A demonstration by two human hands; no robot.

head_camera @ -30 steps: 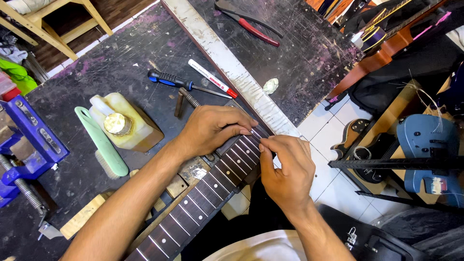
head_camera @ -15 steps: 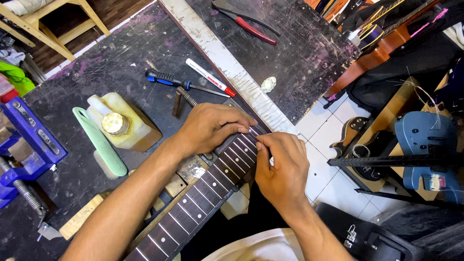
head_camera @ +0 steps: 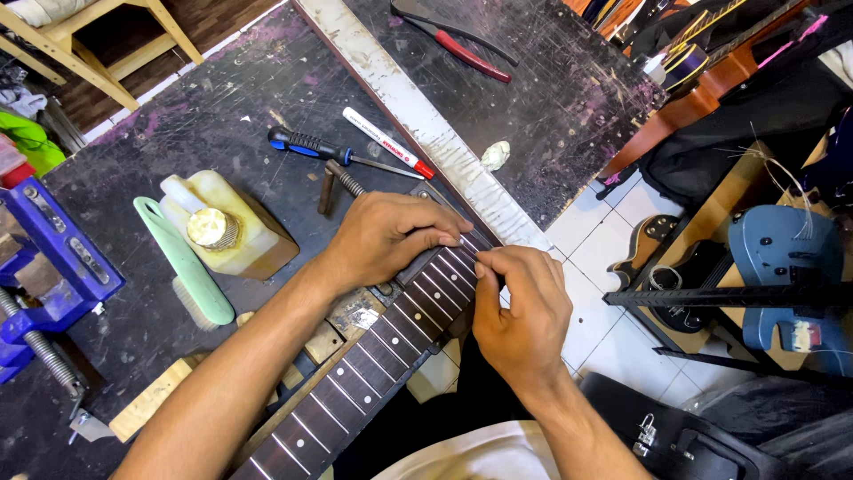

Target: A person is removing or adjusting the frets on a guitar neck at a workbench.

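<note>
Forearms come up from the bottom edge and meet over the far end of the guitar neck [head_camera: 373, 373]. I see my right hand [head_camera: 524, 311] nearest, wrist bent, palm turned down, thumb and forefinger pinched tight together at the neck's end; what sits between them is too small to tell. My left hand [head_camera: 391, 236] lies across from it, palm down, fingers curled over the far edge of the neck and pressing on it, fingertips almost touching the right forefinger.

The neck rests on the dark workbench [head_camera: 222, 116], long axis running from lower left to upper right, dark fretboard with pale dots facing up, its end at the bench edge, close against the pale wooden strip [head_camera: 418, 116].

Beyond the left hand lie a blue-handled screwdriver [head_camera: 333, 151] and a white marker with a red cap [head_camera: 386, 142], roughly side by side. Left of them stand a yellowish plastic bottle [head_camera: 227, 222] and a green brush [head_camera: 182, 262], with a blue vise [head_camera: 49, 267] at the bench's left edge. Farthest off, red-handled pliers [head_camera: 466, 49] lie past the strip.
</note>
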